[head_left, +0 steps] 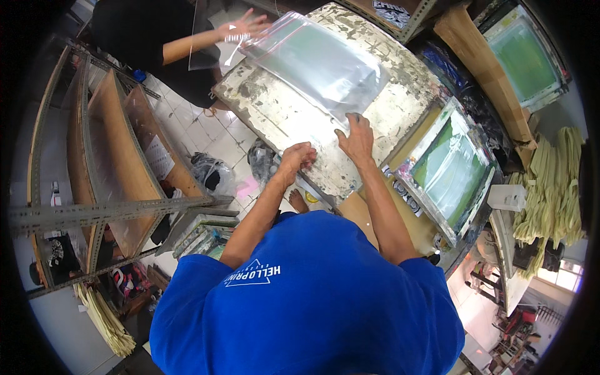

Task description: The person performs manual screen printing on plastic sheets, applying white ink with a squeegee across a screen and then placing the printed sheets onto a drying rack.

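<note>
A stack of clear plastic bags [319,59] lies across a paint-worn table [275,112]. At the near corner of the stack is my right hand [358,140], thumb and fingers apart, fingertips touching the plastic's edge. My left hand [297,161] is over the table's near left edge, its fingers curled in; whatever may be inside them is hidden. Across the table, another person's hand [245,28] is spread beside the far left end of the bags, with a loose clear sheet [209,44] near that arm.
To my right rests a framed printing screen [447,169] with a green mesh; another screen [525,56] stands farther back. Wooden shelves [119,144] line the left side. Dark plastic bags [212,172] lie on the tiled floor. Pale strips [550,187] hang at the right.
</note>
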`<state>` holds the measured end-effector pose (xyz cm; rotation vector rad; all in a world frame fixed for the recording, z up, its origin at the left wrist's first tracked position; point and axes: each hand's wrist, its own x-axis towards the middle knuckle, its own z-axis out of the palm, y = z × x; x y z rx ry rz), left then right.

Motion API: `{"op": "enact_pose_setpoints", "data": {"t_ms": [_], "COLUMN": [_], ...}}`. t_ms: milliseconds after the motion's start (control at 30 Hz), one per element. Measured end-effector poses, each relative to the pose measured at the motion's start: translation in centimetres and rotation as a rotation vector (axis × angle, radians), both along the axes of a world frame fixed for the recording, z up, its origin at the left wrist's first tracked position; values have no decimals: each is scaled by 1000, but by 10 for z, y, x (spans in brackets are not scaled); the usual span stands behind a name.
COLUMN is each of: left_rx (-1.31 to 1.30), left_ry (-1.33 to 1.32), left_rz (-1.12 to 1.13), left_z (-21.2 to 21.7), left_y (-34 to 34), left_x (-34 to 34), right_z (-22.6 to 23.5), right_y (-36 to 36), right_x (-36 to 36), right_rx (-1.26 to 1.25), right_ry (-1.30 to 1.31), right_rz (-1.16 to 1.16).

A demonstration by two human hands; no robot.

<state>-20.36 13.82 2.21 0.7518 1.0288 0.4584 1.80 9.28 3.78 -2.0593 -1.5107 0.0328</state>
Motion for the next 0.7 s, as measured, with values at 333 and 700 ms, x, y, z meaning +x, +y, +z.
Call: {"op": "enact_pose_setpoints", "data": {"t_ms": [333, 700], "left_rx": [24, -84], "left_ry": [26, -71], "left_rz": [17, -187], "left_z": [-4, 2], "left_y": [101, 138], "left_x": [-37, 27], "right_z": [-24, 28], "right_y": [62, 77], "right_x": [17, 25], "right_rx": [-185, -111], "right_ry": [-291, 39], "right_rz": [120, 15]}}
